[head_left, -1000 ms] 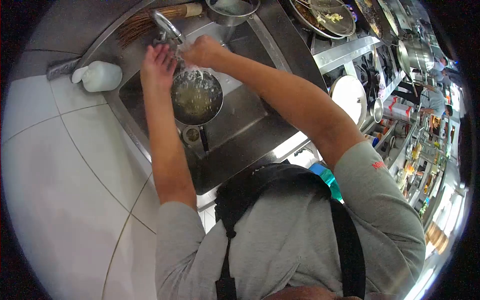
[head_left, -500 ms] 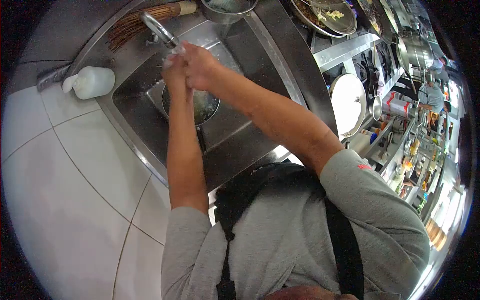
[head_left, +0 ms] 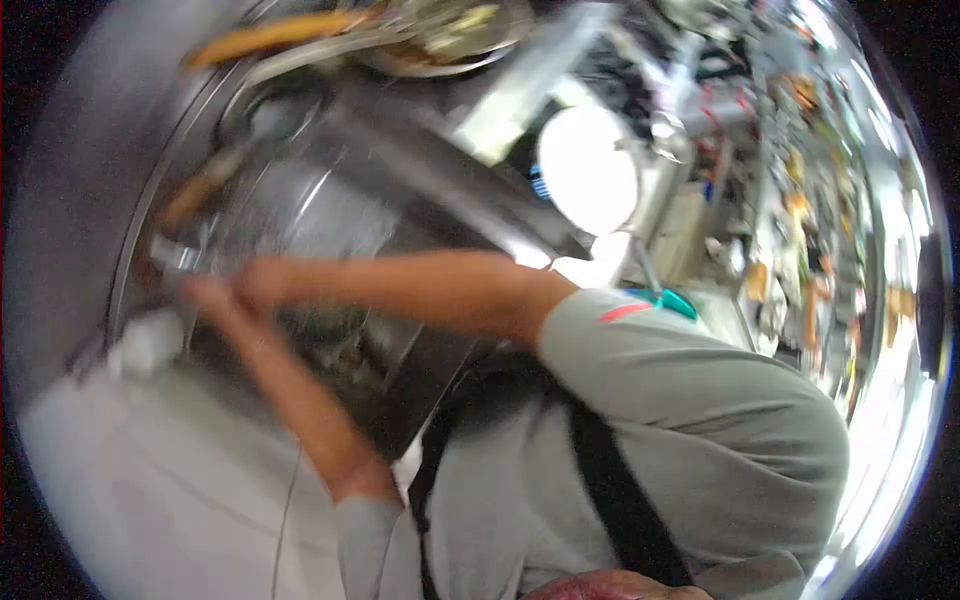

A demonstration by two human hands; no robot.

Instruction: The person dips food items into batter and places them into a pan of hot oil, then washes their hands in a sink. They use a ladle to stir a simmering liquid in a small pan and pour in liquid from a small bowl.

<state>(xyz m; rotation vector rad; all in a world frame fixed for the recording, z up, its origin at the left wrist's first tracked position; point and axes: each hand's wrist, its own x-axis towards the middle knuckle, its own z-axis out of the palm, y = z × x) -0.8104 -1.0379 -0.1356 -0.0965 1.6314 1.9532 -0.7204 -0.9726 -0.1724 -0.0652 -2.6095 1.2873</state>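
Note:
Close together at the tap (head_left: 176,256), both my hands are smeared by motion. My left hand (head_left: 208,293) lies just below the spout, and my right hand (head_left: 262,284) is against or right beside it. Blur hides the fingers, so whether they hold anything does not show. Beneath my forearms is the metal sink (head_left: 425,365), with a round dark pan (head_left: 335,325) inside it, partly covered by my right arm. A white pump bottle (head_left: 152,342) stands on the left rim near my left hand.
A brush (head_left: 200,190) and a metal bowl (head_left: 275,115) sit behind the sink. A pan with food (head_left: 455,45) is at the top. To the right are a large white round plate or lid (head_left: 588,170), the stove and cluttered kitchen shelves.
The view has swung to the right and blurred, so the sink, tap and bottle appear farther left. My hands stay together by the tap.

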